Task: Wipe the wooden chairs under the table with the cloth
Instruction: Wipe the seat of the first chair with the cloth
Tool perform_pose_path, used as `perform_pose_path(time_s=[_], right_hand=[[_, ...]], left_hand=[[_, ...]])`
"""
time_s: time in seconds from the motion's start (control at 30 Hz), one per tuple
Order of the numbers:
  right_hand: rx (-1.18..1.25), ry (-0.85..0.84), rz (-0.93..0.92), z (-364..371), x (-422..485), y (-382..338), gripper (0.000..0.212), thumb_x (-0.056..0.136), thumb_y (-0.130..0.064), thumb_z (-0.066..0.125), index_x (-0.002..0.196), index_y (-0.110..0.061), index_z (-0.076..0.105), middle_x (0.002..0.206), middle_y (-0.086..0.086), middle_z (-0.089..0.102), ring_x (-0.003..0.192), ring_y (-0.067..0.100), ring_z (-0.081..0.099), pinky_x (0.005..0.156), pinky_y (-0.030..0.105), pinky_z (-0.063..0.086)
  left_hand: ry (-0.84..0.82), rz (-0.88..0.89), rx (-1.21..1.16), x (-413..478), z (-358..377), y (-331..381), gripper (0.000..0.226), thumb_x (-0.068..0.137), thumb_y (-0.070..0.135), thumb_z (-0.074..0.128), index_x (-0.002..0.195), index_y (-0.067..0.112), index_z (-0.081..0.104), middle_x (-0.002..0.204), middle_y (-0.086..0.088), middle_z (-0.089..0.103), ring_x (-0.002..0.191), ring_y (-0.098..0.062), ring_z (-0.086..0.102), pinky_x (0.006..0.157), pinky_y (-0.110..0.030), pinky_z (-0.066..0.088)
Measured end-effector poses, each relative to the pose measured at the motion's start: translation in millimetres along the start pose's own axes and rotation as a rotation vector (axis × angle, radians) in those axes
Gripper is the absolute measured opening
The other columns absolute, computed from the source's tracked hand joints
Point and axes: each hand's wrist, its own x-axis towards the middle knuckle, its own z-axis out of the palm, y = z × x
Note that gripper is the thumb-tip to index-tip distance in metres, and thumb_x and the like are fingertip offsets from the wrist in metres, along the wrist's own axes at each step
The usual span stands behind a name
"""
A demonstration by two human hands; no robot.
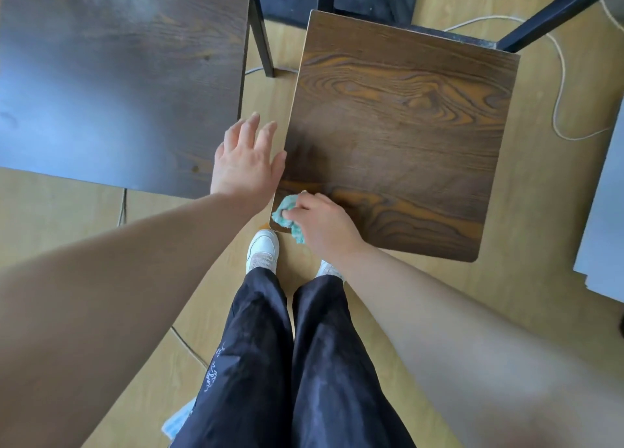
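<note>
A wooden chair seat [398,127] with dark grain and black metal legs stands in front of me on the floor. My right hand [324,224] is shut on a crumpled teal cloth [287,216] pressed against the seat's near left corner. My left hand [248,159] hovers flat with fingers spread beside the seat's left edge, between the seat and the table; whether it touches the edge I cannot tell. It holds nothing.
A dark wooden table top [118,76] fills the upper left, with a black table leg [261,32] behind it. A white cable [560,76] loops on the floor at right. A grey panel [604,218] sits at the right edge. My legs and white shoes [263,250] stand below.
</note>
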Motion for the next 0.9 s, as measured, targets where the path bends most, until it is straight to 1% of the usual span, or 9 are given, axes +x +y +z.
perform_pose_path(time_s=[0.1, 0.17, 0.27, 0.37, 0.43, 0.57, 0.6, 0.73, 0.9], right_hand=[[0.133, 0.137, 0.13, -10, -10, 0, 0.033, 0.088, -0.007, 0.064, 0.119, -0.016, 0.069, 0.108, 0.002, 0.061, 0.095, 0.024, 0.056, 0.082, 0.034, 0.054], [0.246, 0.304, 0.26, -23, -27, 12, 0.029, 0.092, -0.005, 0.058, 0.118, -0.012, 0.069, 0.103, 0.004, 0.061, 0.094, 0.023, 0.058, 0.081, 0.034, 0.054], [0.273, 0.55, 0.475, -50, -58, 47, 0.027, 0.093, -0.004, 0.059, 0.117, -0.008, 0.069, 0.105, 0.006, 0.064, 0.095, 0.019, 0.062, 0.081, 0.028, 0.055], [0.262, 0.693, 0.77, -74, -85, 94, 0.027, 0.094, -0.007, 0.06, 0.119, -0.01, 0.069, 0.109, 0.007, 0.064, 0.098, 0.018, 0.062, 0.084, 0.013, 0.044], [0.263, 0.761, 0.909, -83, -95, 127, 0.029, 0.092, -0.006, 0.06, 0.118, -0.011, 0.07, 0.108, 0.01, 0.064, 0.099, 0.022, 0.062, 0.084, 0.012, 0.037], [0.284, 0.651, 1.024, -89, -98, 159, 0.036, 0.093, -0.004, 0.054, 0.126, -0.013, 0.065, 0.119, 0.01, 0.058, 0.107, 0.024, 0.058, 0.092, 0.019, 0.039], [0.282, 0.621, 1.012, -89, -96, 160, 0.037, 0.094, -0.004, 0.052, 0.128, -0.013, 0.064, 0.121, 0.009, 0.056, 0.108, 0.024, 0.057, 0.093, 0.021, 0.041], [0.269, 0.564, 0.972, -89, -88, 152, 0.04, 0.095, -0.003, 0.049, 0.13, -0.015, 0.062, 0.123, 0.004, 0.053, 0.107, 0.02, 0.056, 0.087, 0.017, 0.037], [0.167, 0.468, 0.788, -82, -61, 123, 0.035, 0.095, -0.002, 0.055, 0.127, -0.012, 0.063, 0.12, 0.005, 0.054, 0.106, 0.024, 0.058, 0.092, 0.034, 0.054]], left_hand=[[-0.015, 0.033, 0.028, 1, -2, 8, 0.053, 0.103, 0.046, 0.031, 0.151, 0.022, 0.03, 0.161, -0.007, 0.023, 0.146, -0.03, 0.018, 0.116, -0.051, 0.027], [-0.03, 0.07, 0.059, 3, -3, 17, 0.053, 0.104, 0.046, 0.031, 0.152, 0.023, 0.029, 0.162, -0.007, 0.022, 0.147, -0.03, 0.016, 0.117, -0.05, 0.025], [-0.048, 0.12, 0.094, 10, -2, 34, 0.054, 0.103, 0.047, 0.03, 0.152, 0.024, 0.026, 0.162, -0.005, 0.021, 0.148, -0.029, 0.015, 0.118, -0.051, 0.026], [-0.056, 0.168, 0.088, 20, -1, 59, 0.054, 0.103, 0.047, 0.031, 0.152, 0.025, 0.027, 0.162, -0.004, 0.02, 0.148, -0.029, 0.015, 0.116, -0.053, 0.029], [-0.051, 0.196, 0.083, 28, -2, 74, 0.054, 0.103, 0.046, 0.032, 0.152, 0.025, 0.027, 0.162, -0.005, 0.019, 0.149, -0.029, 0.014, 0.117, -0.052, 0.027], [-0.036, 0.224, 0.101, 43, -3, 93, 0.054, 0.102, 0.046, 0.034, 0.152, 0.024, 0.029, 0.162, -0.006, 0.02, 0.148, -0.029, 0.014, 0.118, -0.051, 0.025], [-0.036, 0.225, 0.108, 46, -4, 95, 0.054, 0.102, 0.046, 0.034, 0.152, 0.024, 0.029, 0.162, -0.006, 0.02, 0.148, -0.029, 0.014, 0.118, -0.051, 0.025], [-0.013, 0.232, 0.115, 51, -7, 95, 0.054, 0.102, 0.046, 0.035, 0.151, 0.023, 0.031, 0.161, -0.007, 0.022, 0.148, -0.03, 0.016, 0.118, -0.05, 0.024], [-0.026, 0.202, 0.116, 40, -9, 78, 0.054, 0.103, 0.046, 0.034, 0.152, 0.023, 0.03, 0.161, -0.007, 0.021, 0.148, -0.031, 0.015, 0.118, -0.05, 0.022]])
